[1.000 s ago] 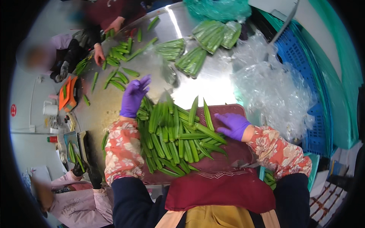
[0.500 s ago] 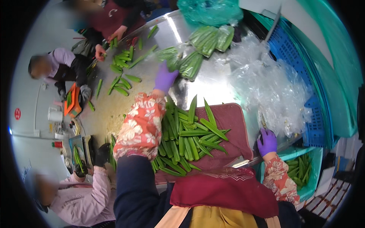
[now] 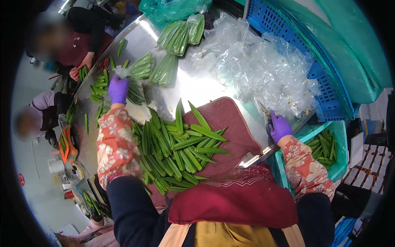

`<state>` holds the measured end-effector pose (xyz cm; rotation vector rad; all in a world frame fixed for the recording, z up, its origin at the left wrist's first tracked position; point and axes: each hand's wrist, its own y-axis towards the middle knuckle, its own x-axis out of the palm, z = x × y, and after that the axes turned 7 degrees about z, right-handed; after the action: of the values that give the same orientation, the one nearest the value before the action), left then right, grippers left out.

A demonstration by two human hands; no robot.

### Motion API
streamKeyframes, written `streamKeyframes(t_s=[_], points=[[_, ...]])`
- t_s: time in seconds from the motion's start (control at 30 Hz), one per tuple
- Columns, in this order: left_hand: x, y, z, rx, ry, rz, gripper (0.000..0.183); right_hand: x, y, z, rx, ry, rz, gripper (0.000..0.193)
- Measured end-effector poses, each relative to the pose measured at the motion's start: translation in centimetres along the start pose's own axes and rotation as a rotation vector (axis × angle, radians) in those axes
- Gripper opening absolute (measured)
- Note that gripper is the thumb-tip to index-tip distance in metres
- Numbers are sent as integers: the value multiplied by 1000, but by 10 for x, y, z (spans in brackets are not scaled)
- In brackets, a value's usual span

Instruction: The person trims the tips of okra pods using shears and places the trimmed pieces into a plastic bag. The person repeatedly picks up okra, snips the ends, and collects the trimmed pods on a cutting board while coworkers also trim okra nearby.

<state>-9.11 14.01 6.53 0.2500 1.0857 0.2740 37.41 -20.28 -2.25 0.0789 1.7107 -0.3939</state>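
My left hand [image 3: 118, 89], in a purple glove, is stretched over the far left of the metal table. Its fingers are closed at the gathered clear plastic of a bag of okra [image 3: 136, 92]. A second okra bag [image 3: 142, 66] lies right beside it. At the table's right edge, my purple-gloved right hand [image 3: 281, 126] is closed round the dark handles of scissors [image 3: 269, 126], blades pointing away from me. Loose okra pods [image 3: 177, 150] are heaped in front of me on a dark red mat [image 3: 236, 123].
More bagged okra [image 3: 175, 38] lies farther back. Crumpled clear bags [image 3: 263, 70] cover the right side, against a blue crate [image 3: 325, 92]. A green-lined bin of okra [image 3: 324, 148] stands by my right forearm. Co-workers handle okra along the left, one near an orange tray [image 3: 68, 144].
The whole view has swung, so the table's contents appear farther left. My left hand has moved left to the bags' gathered plastic. My right hand still grips the scissors.
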Motion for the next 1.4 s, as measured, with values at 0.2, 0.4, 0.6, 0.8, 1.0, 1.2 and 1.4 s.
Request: streamKeyframes(t_s=[0.2, 0.4, 0.6, 0.8, 1.0, 1.2, 1.4], points=[[-65, -42, 66, 287, -655, -166, 27, -26, 7, 36, 103, 664, -232, 60], [-65, -119, 181, 844, -767, -338, 26, -58, -31, 52, 1, 794, -209, 61], [5, -216, 214, 1029, -715, -477, 21, -38, -66, 72, 71, 1294, -119, 68], [36, -293, 178, 91, -982, -728, 26, -21, -77, 18, -25, 1622, -330, 62], [26, -308, 216, -379, -1292, -845, 41, 1, -76, -9, 34, 1630, -258, 59], [66, -336, 203, -358, -1160, -508, 23, 30, -69, -1, 104, 1698, -422, 74], [81, -342, 210, -330, -1223, -505, 24, 14, -76, -13, -142, 1640, -337, 79]])
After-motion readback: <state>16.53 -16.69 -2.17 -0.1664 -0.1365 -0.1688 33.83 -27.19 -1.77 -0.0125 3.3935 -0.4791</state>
